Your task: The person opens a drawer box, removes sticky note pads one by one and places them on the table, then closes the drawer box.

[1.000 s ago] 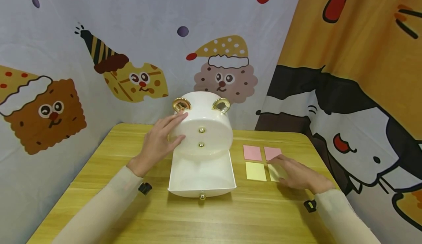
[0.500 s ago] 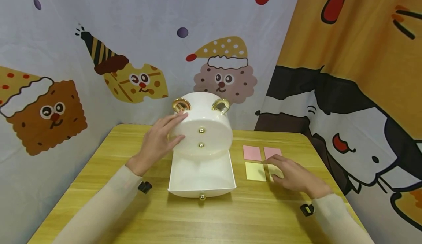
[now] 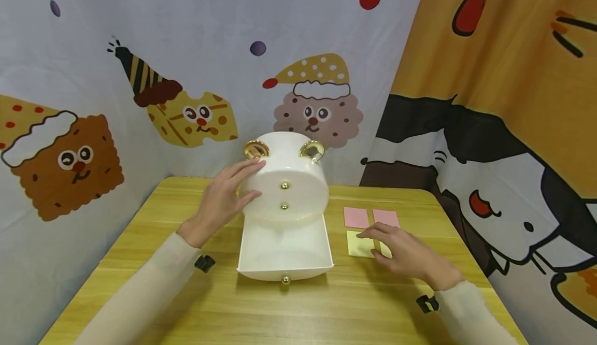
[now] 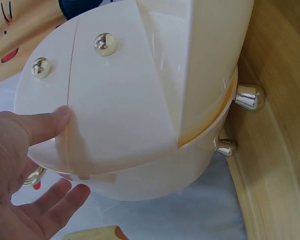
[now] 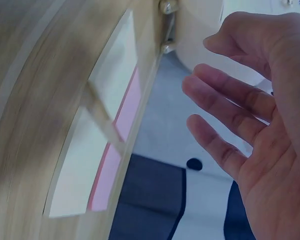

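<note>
A white plastic drawer box (image 3: 305, 192) with gold ring ears stands on the table. Its bottom drawer (image 3: 285, 249) is pulled out, and the two upper drawer fronts are closed, each with a small gold knob. My left hand (image 3: 219, 197) grips the box's left side; in the left wrist view the thumb (image 4: 47, 125) lies on the front face and fingers reach round the curved side. My right hand (image 3: 406, 252), fingers slightly bent and holding nothing, hovers over two yellow sticky-note pads (image 3: 356, 246). Two pink sticky-note pads (image 3: 356, 217) lie just behind them.
The wooden table (image 3: 233, 308) ends close behind the box. A cartoon-printed cloth (image 3: 200, 34) hangs behind the table and another printed cloth (image 3: 513, 189) is on the right. Gold feet (image 4: 250, 96) stick out under the box.
My right hand has moved left from the right-hand yellow pad toward the left-hand one. The left hand stays on the box, and the pads have not moved.
</note>
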Demonstrator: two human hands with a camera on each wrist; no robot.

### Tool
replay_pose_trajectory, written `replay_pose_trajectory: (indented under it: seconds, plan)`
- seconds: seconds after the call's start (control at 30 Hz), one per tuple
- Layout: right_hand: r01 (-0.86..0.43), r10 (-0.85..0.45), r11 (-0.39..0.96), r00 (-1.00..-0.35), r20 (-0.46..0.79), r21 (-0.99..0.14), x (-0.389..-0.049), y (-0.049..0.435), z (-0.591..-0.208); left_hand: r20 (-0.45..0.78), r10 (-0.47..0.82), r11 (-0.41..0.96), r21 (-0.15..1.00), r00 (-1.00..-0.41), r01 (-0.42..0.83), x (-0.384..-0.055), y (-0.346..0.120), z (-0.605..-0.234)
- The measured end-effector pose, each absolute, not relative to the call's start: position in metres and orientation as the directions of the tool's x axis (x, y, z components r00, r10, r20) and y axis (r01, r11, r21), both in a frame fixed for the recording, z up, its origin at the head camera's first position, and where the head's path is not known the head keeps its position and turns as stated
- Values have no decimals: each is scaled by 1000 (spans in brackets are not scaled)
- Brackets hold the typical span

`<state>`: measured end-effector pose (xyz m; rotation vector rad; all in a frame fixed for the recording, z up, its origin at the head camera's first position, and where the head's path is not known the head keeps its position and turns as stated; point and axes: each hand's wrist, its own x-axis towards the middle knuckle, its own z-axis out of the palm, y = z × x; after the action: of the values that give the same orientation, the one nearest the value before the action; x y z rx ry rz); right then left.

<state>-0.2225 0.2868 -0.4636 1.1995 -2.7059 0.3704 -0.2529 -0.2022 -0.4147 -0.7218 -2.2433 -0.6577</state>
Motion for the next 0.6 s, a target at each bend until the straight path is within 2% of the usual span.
replay_pose_trajectory:
  seconds: [0.6]
  plan:
    - [-871, -785, 477, -481, 390, -113, -199, 248, -452, 720, 284, 717, 278, -633, 639, -253, -201, -415]
